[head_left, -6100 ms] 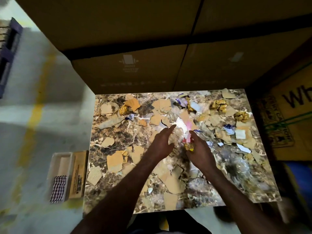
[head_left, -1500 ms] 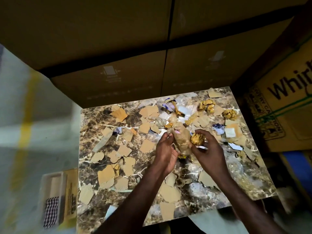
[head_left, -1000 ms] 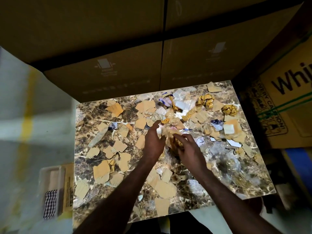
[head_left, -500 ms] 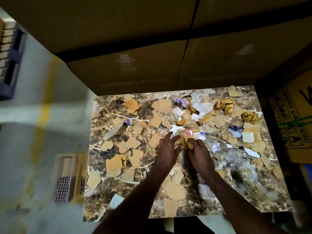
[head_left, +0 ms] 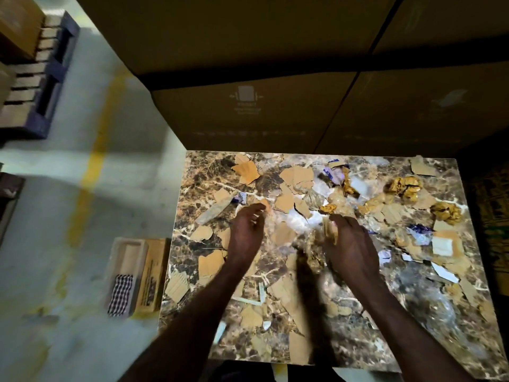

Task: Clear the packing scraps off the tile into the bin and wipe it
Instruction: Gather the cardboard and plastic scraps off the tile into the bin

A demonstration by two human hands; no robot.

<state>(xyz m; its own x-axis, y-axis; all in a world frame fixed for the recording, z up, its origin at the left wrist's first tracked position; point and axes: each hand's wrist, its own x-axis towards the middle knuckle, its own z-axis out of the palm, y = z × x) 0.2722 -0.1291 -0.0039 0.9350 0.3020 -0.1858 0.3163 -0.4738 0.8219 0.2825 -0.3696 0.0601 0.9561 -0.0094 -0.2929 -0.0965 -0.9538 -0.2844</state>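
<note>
Item 1, tile (head_left: 413,340): brown marbled slab, lying flat under my view, its far edge against stacked cartons (head_left: 248,111).

Item 2, scraps (head_left: 296,176): torn cardboard pieces, clear film and bits of white and blue paper, spread over most of the tile. Thickest in the far middle and far right. Three gold foil wads (head_left: 405,186) lie near the far right corner.

Item 3, left hand (head_left: 246,232): over the tile's middle left, fingers loosely curled, grip slack and holding nothing I can see.

Item 4, right hand (head_left: 349,244): over the tile's centre, well apart from the left hand. Its grip is curled round a bundle (head_left: 316,252) of crumpled film and tan scraps that hangs below the palm.

Item 5, bin (head_left: 135,274): small open box on the floor, just beside the tile's left edge. A checked cloth (head_left: 120,295) lies in its near end.

Item 6, floor (head_left: 82,205): pale concrete with a yellow line (head_left: 93,172); a pallet (head_left: 35,86) at far left.
</note>
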